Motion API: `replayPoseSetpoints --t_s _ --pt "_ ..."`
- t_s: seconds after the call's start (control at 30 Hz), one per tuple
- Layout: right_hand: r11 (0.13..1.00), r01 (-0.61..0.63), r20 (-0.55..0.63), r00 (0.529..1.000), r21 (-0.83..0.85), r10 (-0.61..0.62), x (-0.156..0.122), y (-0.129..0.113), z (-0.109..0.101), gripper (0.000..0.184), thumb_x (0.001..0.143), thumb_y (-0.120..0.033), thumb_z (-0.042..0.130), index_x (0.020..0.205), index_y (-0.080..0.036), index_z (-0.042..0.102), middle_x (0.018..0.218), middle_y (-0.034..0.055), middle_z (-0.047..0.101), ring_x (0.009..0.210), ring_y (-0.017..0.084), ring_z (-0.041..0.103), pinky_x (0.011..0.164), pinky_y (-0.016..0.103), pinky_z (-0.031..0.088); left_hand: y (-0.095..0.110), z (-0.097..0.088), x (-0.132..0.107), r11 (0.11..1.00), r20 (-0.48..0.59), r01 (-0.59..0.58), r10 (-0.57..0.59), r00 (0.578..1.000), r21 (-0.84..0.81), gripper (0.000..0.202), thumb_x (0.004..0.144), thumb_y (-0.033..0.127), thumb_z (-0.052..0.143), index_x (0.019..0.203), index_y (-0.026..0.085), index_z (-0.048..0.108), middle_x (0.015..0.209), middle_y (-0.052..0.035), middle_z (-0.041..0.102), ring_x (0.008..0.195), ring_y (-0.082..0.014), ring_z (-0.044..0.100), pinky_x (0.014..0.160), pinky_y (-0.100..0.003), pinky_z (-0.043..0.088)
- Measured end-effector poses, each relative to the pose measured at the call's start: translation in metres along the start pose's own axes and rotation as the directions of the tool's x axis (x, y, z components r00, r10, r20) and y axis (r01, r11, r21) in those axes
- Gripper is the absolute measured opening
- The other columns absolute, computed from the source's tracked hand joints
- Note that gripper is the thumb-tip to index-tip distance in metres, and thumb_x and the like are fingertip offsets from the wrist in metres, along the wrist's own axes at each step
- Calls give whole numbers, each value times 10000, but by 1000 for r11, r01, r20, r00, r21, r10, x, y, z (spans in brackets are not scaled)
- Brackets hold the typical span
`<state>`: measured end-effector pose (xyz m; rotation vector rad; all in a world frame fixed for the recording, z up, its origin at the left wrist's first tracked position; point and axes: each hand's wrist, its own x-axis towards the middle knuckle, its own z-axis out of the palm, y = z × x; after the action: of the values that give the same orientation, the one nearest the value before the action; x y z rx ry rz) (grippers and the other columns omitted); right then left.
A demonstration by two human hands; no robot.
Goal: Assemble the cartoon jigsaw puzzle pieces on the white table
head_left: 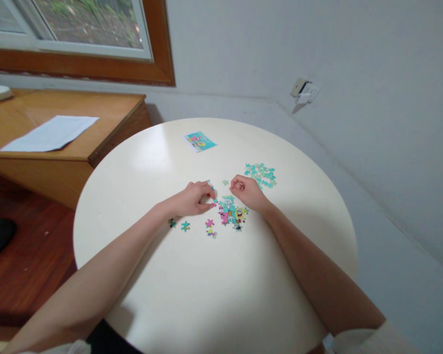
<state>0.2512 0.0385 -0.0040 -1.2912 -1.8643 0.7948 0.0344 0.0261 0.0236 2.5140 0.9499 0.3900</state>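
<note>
My left hand (195,198) is over the table, thumb and fingertips closed on a small pink and teal puzzle piece (214,202). Just right of it lies a joined puzzle section (228,211) with pink, teal and yellow cartoon figures. My right hand (248,192) is curled at the upper right of that section; whether anything is inside its fingers is hidden. Close to its fingertips lies a pale green piece (225,182). Below my left hand are a pink piece (209,223), a yellow and pink piece (210,232), a teal piece (185,226) and a dark piece (172,223).
A pile of teal puzzle pieces (262,174) lies beyond my right hand. Farther back is a picture card (200,141) on the round white table (206,285). A wooden desk (114,105) with paper (51,132) adjoins at left. The wall has an outlet (305,92).
</note>
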Motion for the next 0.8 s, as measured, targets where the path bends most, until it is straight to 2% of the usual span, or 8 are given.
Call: replayPoseSetpoints --t_s 0.3,0.47,0.6,0.7,0.8 --pt "1000 7 -1 1000 4 -7 0 -1 0 18 665 -203 505 656 -189 498 459 -93 331 443 71 319 488 217 268 0 0 0 999 -33 -15 13 999 -51 141 747 272 575 840 165 573 727 -2 535 719 -140 488 692 -269 359" --pt "1000 0 4 1000 4 0 0 -1 0 13 663 -202 503 660 -190 500 460 -92 338 440 72 317 482 217 261 -2 1 1 999 -37 -31 30 999 -42 149 751 308 590 786 164 580 728 -9 548 729 -143 490 701 -271 364" --pt "1000 6 4 1000 10 -6 0 -1 0 10 661 -200 498 659 -190 496 459 -92 340 436 71 317 475 215 253 -5 3 2 998 -48 -63 62 997 -30 128 759 280 581 713 160 587 780 -29 572 756 -146 509 728 -279 377" --pt "1000 8 4 1000 14 -8 0 0 0 11 662 -200 497 657 -191 493 456 -93 338 433 70 316 474 215 250 -5 3 1 1000 -48 -23 23 999 -8 148 758 310 599 779 164 606 801 -36 582 787 -166 525 752 -302 385" --pt "1000 7 4 1000 5 -7 0 0 0 10 661 -200 499 658 -192 495 459 -92 343 436 72 322 479 217 253 -5 3 1 999 -52 29 -28 998 12 269 749 344 625 962 182 608 928 -63 596 907 -210 530 834 -364 376"
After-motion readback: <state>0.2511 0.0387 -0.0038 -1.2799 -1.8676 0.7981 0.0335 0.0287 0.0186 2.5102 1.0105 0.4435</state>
